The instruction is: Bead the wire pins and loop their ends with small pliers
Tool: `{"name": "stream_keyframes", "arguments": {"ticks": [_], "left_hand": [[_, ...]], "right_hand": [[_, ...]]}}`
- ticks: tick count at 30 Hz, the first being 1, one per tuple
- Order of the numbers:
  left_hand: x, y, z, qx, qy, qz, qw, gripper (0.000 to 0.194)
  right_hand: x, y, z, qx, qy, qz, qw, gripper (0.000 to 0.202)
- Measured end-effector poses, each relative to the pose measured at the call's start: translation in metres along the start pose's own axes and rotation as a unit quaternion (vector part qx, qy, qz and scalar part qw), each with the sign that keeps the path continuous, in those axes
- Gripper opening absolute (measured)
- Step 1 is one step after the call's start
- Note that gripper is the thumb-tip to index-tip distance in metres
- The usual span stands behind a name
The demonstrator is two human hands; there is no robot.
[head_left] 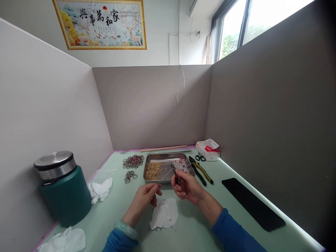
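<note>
The right hand (189,187) gripped small pliers (173,168), tips over the metal tray (164,158); the left hand (147,194), loosely curled, was near its front edge (whether it pinched anything, I couldn't tell).

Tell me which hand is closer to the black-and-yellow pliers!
Right. The right hand is just left of the black-and-yellow pliers; the left hand is farther left, in front of the metal tray.

Both sleeves (233,231) are blue. One pale green, rounded bangle (126,229) encircles the left wrist (130,217); its finish appears smooth, fine detail unclear.
</note>
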State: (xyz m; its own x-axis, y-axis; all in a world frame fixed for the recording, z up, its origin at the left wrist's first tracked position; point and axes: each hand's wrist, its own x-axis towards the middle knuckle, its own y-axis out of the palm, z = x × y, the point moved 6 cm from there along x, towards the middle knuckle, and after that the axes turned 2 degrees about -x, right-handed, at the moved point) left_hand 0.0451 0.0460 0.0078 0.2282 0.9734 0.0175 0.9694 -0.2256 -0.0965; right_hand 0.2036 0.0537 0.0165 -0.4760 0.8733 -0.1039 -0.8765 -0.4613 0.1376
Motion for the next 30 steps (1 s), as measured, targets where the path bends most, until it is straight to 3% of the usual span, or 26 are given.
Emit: {"name": "stream_keyframes", "arguments": {"ticks": [2,4,6,8,12,18,21,25,28,30], "left_hand": [[-0.001,-0.001,-0.004,0.002,0.011,-0.006,1.000,0.042],[-0.003,-0.002,-0.010,0.003,0.033,-0.006,0.999,0.045],[-0.006,-0.001,-0.016,0.001,0.051,0.009,0.999,0.045],[-0.009,0.001,-0.021,-0.004,0.061,0.032,0.998,0.045],[-0.017,0.005,-0.028,-0.036,0.091,0.078,0.992,0.049],[-0.024,0.009,-0.035,-0.088,0.158,0.137,0.974,0.043],[-0.023,0.006,-0.033,-0.086,0.148,0.114,0.979,0.035],[-0.018,0.001,-0.028,-0.078,0.091,0.060,0.991,0.029],[-0.013,0.005,-0.021,-0.064,0.050,0.058,0.995,0.045],[-0.009,0.007,-0.014,-0.045,0.027,0.057,0.997,0.044]], "right_hand": [[0.000,0.004,-0.002,0.083,0.002,0.034,0.996,0.045],[0.000,0.004,-0.003,0.089,-0.007,0.031,0.995,0.045],[0.000,0.004,-0.001,0.053,-0.019,0.017,0.998,0.045],[0.000,0.001,0.002,-0.058,-0.036,-0.027,0.997,0.048],[0.000,-0.006,0.009,-0.287,-0.063,-0.147,0.944,0.051],[-0.006,-0.004,0.005,-0.407,-0.095,-0.273,0.867,0.036],[-0.008,-0.003,0.004,-0.421,-0.097,-0.292,0.853,0.034],[-0.004,-0.013,0.009,-0.388,-0.089,-0.276,0.875,0.040],[-0.001,-0.017,0.011,-0.337,-0.072,-0.217,0.913,0.048],[0.000,-0.013,0.008,-0.274,-0.055,-0.149,0.948,0.052]]}}
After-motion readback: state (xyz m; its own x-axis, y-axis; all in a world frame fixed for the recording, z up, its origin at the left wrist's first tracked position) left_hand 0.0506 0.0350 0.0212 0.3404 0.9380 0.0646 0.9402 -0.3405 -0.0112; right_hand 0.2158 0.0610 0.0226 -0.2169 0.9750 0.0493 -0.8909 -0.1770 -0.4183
